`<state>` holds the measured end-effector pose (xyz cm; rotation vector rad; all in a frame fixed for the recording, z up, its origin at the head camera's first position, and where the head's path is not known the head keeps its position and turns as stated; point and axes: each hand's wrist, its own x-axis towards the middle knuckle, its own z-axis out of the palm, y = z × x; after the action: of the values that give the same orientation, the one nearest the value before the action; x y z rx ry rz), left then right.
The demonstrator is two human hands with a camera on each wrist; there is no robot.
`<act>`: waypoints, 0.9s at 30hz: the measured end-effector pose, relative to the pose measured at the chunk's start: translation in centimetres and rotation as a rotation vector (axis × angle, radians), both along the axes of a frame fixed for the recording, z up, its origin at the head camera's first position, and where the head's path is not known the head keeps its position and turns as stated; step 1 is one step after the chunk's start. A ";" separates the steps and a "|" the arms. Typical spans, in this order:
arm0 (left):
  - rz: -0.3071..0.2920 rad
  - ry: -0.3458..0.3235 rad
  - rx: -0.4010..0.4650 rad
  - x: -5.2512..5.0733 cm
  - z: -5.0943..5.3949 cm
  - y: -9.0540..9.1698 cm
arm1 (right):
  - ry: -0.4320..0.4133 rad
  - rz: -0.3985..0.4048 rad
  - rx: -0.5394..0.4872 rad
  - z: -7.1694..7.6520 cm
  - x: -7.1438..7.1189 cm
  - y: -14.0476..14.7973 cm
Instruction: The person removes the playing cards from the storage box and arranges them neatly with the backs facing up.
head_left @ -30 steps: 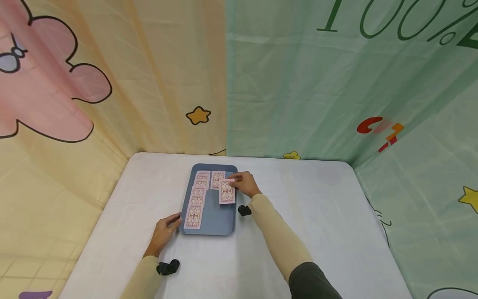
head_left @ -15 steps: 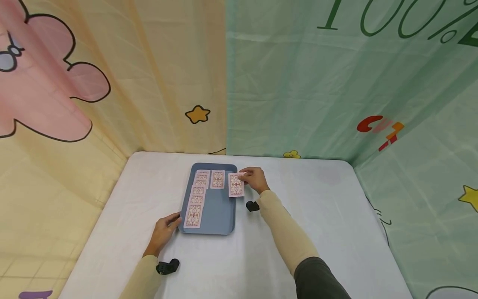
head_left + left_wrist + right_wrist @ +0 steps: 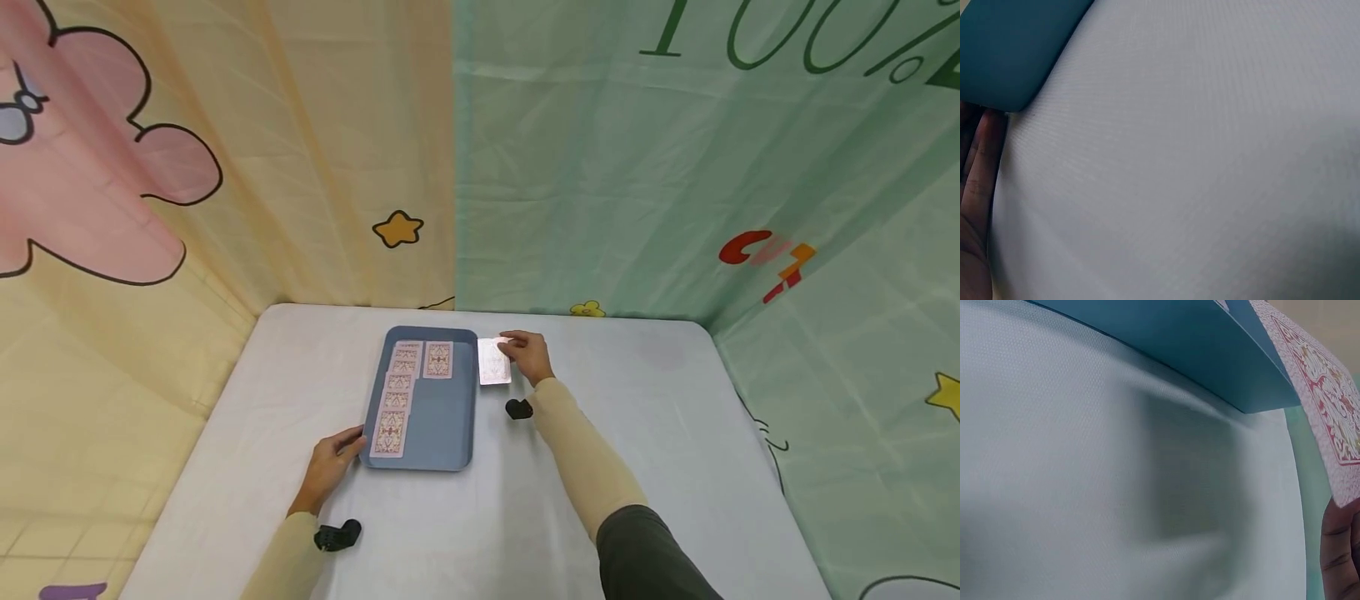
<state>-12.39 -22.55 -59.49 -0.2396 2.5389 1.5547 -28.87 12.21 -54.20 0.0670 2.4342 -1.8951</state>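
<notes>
In the head view a blue tray (image 3: 442, 425) holds several patterned cards (image 3: 389, 434) overlapping in a column on its left side, and a single card (image 3: 438, 360) stands apart near its top. My right hand (image 3: 529, 357) pinches a card (image 3: 494, 361) by its upper right, just outside the tray's right edge; light glares off the card. The right wrist view shows that card (image 3: 1329, 394) raised above the cloth beside the tray. My left hand (image 3: 327, 468) touches the tray's lower left edge, and its fingers (image 3: 982, 162) reach the tray's corner (image 3: 1010, 75) in the left wrist view.
A white cloth (image 3: 637, 433) covers the table. Printed curtains (image 3: 585, 167) hang behind and at both sides. A black wrist device (image 3: 338, 536) sits by the left sleeve and another (image 3: 519, 409) by the right.
My right hand has carried its card from over the tray's right part, rightward and slightly up in view, past the edge. The left hand and tray have stayed in place.
</notes>
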 end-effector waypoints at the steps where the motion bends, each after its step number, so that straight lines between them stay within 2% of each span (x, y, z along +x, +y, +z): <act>1: 0.001 -0.001 0.000 0.0 0.0 0.0 | -0.007 -0.006 -0.006 0.0 -0.1 0.1; 10: 0.003 0.001 0.009 -0.1 0.3 0.1 | -0.092 -0.051 -0.009 -1.1 -1.0 1.0; 21: 0.011 -0.007 -0.006 0.1 0.4 0.1 | -0.199 -0.094 0.028 -2.9 -1.0 1.6; 27: 0.007 -0.007 -0.015 0.2 0.6 0.1 | -0.189 -0.123 0.066 -3.4 -1.2 1.4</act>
<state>-12.16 -22.45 -58.91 -0.2559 2.5481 1.5352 -30.11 13.65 -57.64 0.3890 2.4148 -1.7618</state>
